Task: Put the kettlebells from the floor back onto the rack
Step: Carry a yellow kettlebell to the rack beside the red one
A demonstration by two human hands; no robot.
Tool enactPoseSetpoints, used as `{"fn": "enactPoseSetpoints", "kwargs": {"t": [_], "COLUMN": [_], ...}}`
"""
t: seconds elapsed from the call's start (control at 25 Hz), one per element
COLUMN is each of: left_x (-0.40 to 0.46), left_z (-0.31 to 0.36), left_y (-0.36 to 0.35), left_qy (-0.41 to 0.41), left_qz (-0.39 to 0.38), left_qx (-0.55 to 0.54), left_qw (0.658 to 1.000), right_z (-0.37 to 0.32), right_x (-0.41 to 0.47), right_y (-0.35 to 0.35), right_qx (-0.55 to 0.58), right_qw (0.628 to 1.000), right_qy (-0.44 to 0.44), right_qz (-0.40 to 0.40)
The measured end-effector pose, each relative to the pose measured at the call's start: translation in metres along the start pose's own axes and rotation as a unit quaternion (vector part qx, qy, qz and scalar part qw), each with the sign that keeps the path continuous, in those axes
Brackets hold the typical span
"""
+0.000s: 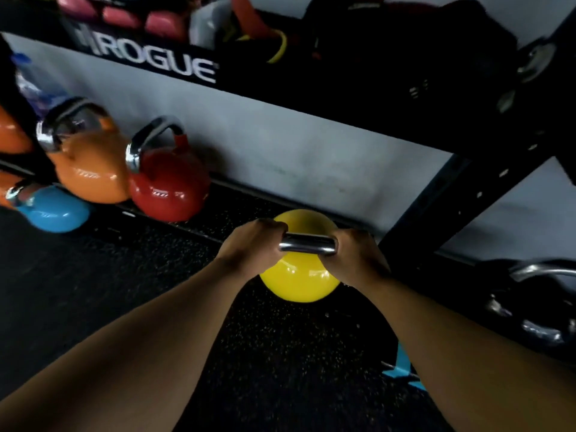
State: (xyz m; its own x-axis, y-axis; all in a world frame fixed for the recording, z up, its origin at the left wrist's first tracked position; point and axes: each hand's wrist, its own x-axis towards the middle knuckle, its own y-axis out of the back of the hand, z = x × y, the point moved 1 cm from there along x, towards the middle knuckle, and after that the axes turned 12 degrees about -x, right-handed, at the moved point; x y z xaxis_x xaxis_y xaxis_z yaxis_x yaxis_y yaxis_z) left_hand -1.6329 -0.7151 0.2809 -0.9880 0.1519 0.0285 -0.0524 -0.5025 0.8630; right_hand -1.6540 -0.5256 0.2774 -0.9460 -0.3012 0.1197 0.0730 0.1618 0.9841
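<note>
A yellow kettlebell (299, 280) with a chrome handle sits in the middle of the view, over the black rubber floor near the rack's low edge. My left hand (249, 246) grips the left end of its handle and my right hand (353, 255) grips the right end. Whether the bell rests on the floor or hangs just above it cannot be told. The black rack (311, 98), marked ROGUE, runs across the top. A red kettlebell (170, 182), an orange kettlebell (90, 166) and a blue kettlebell (53, 210) stand to the left.
The rack's slanted black upright (452, 207) stands just right of my right hand. Dark kettlebells (536, 304) with chrome handles sit at the far right. Pink weights (124, 17) and dark bags lie on the upper shelf. A grey wall runs behind.
</note>
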Motion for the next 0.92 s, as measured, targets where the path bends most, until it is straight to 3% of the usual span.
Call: {"fn": "enactPoseSetpoints", "kwargs": {"t": [0.2,0.32,0.52,0.92], "left_x": [0.071,0.104,0.15,0.165], "left_z": [0.006,0.012,0.005,0.004], "left_y": [-0.016,-0.028,-0.04,-0.055], "left_qy": [-0.051,-0.068,-0.026,-0.028], "left_qz": [-0.025,-0.04,-0.042,0.011], "left_qx": [-0.002,-0.011,-0.081,-0.134], "left_qw": [0.998,0.997,0.995,0.99], "right_z": [0.028,0.041,0.057,0.071], "right_x": [0.026,0.029,0.064,0.078], "right_y": [-0.005,-0.002,-0.002,-0.015], "right_qx": [0.005,0.065,0.088,0.109], "right_qw": [0.995,0.986,0.978,0.969], "right_qy": [-0.095,-0.137,-0.191,-0.222], "right_qz": [0.028,0.07,-0.005,0.001]}}
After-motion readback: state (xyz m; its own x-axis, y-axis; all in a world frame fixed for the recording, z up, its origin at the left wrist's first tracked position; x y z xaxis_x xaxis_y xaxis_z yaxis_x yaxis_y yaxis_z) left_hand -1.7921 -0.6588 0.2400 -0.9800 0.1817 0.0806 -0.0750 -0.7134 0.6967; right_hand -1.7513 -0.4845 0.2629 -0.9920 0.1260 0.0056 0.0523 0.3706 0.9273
